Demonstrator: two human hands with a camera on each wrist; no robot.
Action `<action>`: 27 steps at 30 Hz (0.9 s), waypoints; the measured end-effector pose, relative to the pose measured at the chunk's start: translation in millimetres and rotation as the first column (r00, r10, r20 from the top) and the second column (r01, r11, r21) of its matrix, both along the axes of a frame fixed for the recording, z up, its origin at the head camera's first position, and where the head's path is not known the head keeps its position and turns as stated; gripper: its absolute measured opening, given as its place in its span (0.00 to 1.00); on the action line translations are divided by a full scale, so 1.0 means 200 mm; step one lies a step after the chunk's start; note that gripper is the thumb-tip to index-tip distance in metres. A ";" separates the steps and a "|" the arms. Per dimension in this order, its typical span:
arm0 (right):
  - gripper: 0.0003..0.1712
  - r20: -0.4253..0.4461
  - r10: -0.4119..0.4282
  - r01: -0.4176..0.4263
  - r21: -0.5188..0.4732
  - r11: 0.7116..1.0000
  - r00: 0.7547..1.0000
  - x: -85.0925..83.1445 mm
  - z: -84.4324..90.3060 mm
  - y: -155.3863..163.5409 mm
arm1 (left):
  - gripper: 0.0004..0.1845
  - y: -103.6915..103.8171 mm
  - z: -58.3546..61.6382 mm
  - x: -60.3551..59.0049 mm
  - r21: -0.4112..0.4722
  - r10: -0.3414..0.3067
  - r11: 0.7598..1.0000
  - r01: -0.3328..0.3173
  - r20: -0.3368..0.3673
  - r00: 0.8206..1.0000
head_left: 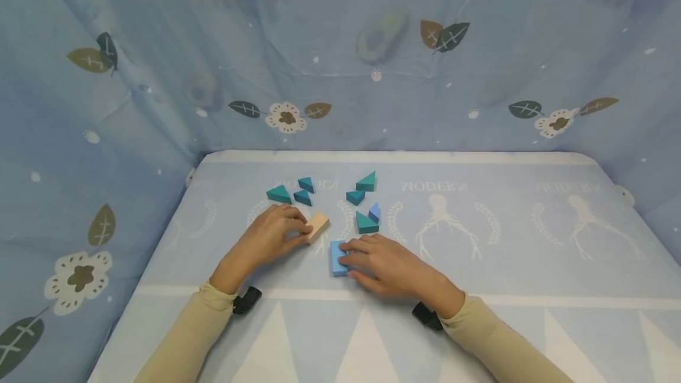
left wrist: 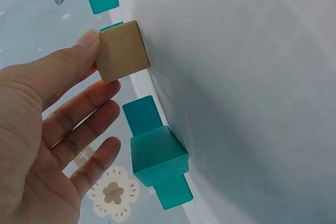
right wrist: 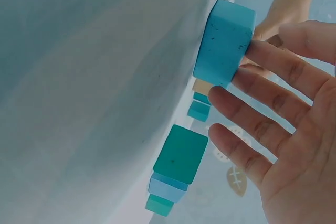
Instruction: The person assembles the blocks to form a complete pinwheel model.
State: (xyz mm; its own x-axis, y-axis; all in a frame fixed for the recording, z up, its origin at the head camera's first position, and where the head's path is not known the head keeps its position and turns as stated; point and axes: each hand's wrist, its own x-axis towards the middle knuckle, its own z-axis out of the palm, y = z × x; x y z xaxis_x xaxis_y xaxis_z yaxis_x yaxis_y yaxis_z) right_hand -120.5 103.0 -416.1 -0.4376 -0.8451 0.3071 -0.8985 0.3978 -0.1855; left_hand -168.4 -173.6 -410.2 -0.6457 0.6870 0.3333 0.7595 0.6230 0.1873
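Observation:
A plain wooden block (head_left: 318,228) lies on the table, and my left hand (head_left: 276,230) pinches its left side; in the left wrist view the thumb (left wrist: 88,40) presses one edge while the other fingers are spread. Nearer to me is a light blue rectangular block (head_left: 337,260). My right hand (head_left: 388,265) rests against it with extended fingertips, and in the right wrist view the thumb stands away from it. Beyond the left hand are a green triangular block (head_left: 279,194) and two smaller teal triangles (head_left: 303,197).
Past the right hand stand a green triangular block (head_left: 366,223) beside a small blue one (head_left: 375,212). Farther back are a teal triangle (head_left: 355,197) and another green triangle (head_left: 366,182). A patterned cloth (head_left: 340,46) hangs behind the table (head_left: 532,241).

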 end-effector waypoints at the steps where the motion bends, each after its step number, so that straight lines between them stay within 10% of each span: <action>1: 0.17 -0.003 0.001 -0.001 0.003 1.000 1.000 0.00 0.00 0.00 | 0.08 0.00 0.00 0.00 0.001 0.002 1.000 -0.002 -0.008 1.000; 27: 0.27 0.135 -0.049 0.028 0.159 0.987 0.990 0.04 0.04 0.01 | 0.11 0.01 0.04 0.02 -0.079 -0.029 0.996 0.031 0.025 0.999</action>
State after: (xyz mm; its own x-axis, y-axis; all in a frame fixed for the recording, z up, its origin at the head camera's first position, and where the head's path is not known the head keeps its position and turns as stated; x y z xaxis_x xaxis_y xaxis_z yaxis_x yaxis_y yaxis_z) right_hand -112.6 104.7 -408.7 -0.4996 -0.8596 0.1071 -0.8521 0.4655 -0.2394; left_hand -165.3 -172.4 -402.2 -0.6317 0.7296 0.2619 0.7738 0.6136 0.1569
